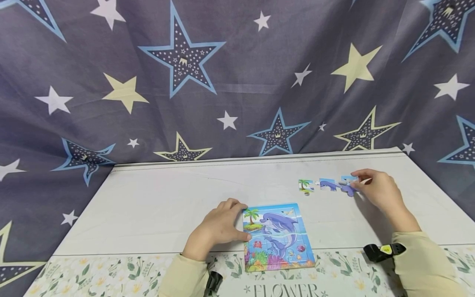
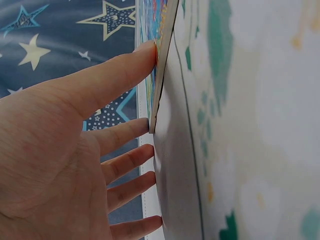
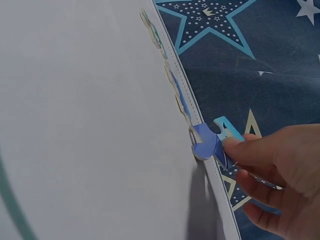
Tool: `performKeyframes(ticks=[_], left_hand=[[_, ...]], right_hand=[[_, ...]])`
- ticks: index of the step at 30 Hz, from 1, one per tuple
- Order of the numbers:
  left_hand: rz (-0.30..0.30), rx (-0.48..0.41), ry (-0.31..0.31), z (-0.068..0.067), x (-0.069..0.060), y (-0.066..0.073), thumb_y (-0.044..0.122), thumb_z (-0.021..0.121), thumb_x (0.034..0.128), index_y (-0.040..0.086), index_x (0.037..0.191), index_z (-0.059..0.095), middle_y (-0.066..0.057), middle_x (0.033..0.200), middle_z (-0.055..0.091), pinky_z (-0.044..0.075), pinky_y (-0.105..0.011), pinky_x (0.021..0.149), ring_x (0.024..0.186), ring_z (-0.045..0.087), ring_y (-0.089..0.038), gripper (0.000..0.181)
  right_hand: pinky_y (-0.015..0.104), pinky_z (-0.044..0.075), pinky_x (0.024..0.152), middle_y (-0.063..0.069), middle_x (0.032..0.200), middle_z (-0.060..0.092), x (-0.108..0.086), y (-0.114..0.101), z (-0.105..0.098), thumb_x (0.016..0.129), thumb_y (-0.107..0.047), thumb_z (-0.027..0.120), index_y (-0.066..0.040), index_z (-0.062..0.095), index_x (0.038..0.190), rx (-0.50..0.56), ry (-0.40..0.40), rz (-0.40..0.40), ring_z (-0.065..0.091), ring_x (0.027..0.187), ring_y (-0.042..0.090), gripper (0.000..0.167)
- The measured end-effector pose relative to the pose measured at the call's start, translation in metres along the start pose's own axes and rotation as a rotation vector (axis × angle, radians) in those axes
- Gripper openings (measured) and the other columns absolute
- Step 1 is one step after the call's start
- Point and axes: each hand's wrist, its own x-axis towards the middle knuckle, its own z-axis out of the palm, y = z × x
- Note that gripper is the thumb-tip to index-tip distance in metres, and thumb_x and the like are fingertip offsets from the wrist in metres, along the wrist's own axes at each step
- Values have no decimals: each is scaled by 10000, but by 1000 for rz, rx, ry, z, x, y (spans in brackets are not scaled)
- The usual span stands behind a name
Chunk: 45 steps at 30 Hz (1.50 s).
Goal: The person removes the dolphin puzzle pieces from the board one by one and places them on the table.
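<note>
A square dolphin puzzle board (image 1: 278, 237), with faint piece outlines across its picture, lies near the table's front. My left hand (image 1: 219, 225) touches its left edge, with the thumb (image 2: 135, 62) on the rim and the other fingers extended. Farther back on the right, my right hand (image 1: 382, 196) pinches a blue and purple jigsaw piece (image 3: 207, 142) between thumb and fingers. Left of that piece are a dolphin-head jigsaw piece (image 1: 328, 185) and a palm-tree jigsaw piece (image 1: 306, 185), in a row on the table. Whether the pinched piece touches the table is unclear.
The white tabletop (image 1: 167, 206) has a flowered strip with lettering (image 1: 285, 290) along its front. A dark star-patterned curtain (image 1: 237, 90) hangs behind and beside it. Each wrist carries a black strap mount (image 1: 384, 251).
</note>
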Motion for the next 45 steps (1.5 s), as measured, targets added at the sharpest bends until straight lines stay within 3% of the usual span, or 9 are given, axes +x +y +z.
performKeyframes(ticks=[5,17,26,33,45], left_hand=[[3,5,0,0,0,0,390,849,749,95,1416,515,-110,1417,449,354,-545,1086,1335,405,-316,802],[0,15,-4,2,4,-3,395,833,765,101,1426,508,-110,1440,435,349,-540,1093,1351,389,-317,793],[4,10,-6,2,4,-3,389,834,766,98,1423,509,-106,1428,440,352,-541,1089,1342,396,-319,789],[7,10,-5,2,3,-4,392,831,767,99,1425,508,-109,1434,437,346,-548,1091,1347,392,-322,789],[37,14,-39,1,3,-6,398,804,789,70,1458,463,-131,1464,405,302,-535,1127,1376,352,-336,820]], right_hand=[[374,454,593,250,1048,692,0,2,2,874,-125,743,25,672,1179,-26,-24,-7,655,870,406,347],[517,491,661,288,1043,677,2,9,5,871,-102,724,81,637,1191,-37,-97,21,637,931,476,379],[475,507,644,284,1051,674,2,8,6,876,-97,721,80,627,1205,-39,-108,22,639,932,467,385],[335,473,601,269,1066,683,2,-8,6,885,-122,728,61,637,1209,10,-90,-27,673,871,398,383],[348,481,650,212,1071,700,0,-52,13,886,-108,738,38,660,1209,85,-128,-120,653,835,302,363]])
